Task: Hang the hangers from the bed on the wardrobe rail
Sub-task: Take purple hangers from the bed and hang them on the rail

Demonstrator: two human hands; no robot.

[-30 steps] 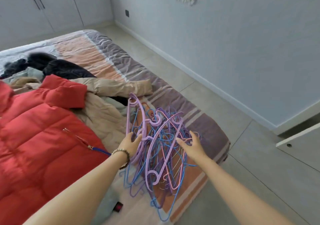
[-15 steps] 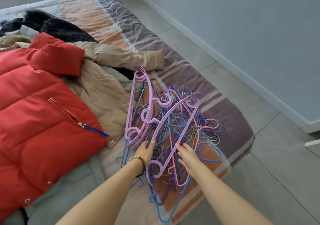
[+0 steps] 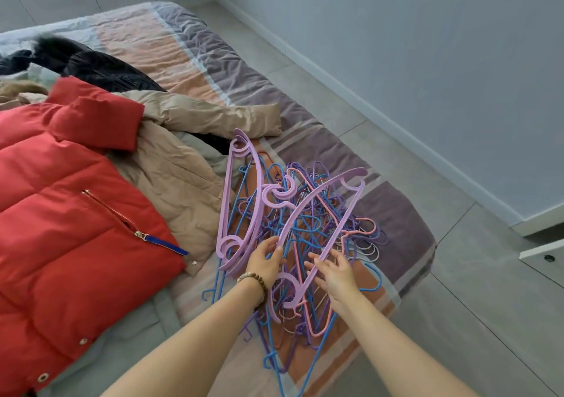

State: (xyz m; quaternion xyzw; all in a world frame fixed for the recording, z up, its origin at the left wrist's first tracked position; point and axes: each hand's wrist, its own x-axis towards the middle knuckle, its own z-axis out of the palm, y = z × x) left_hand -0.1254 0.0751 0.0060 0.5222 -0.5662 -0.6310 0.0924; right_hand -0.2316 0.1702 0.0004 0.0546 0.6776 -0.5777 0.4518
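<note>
The left hand (image 3: pixel 264 259) has moved in on a lilac hanger (image 3: pixel 354 173), fingers curling against its arm, though a real grip cannot be told. The right hand (image 3: pixel 334 271) rests slack-fingered on the hangers (image 3: pixel 305 222). They lie tangled on the bed (image 3: pixel 406 228), none lifted.

2 hands (image 3: pixel 265 261), 3 coats (image 3: pixel 76 213), hangers (image 3: pixel 308 213): qty unclear.

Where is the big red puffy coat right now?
In the head view, the red puffy coat lies on the left side of the bed, overlapping the tan coat, with the pile of hangers farther right.
</note>
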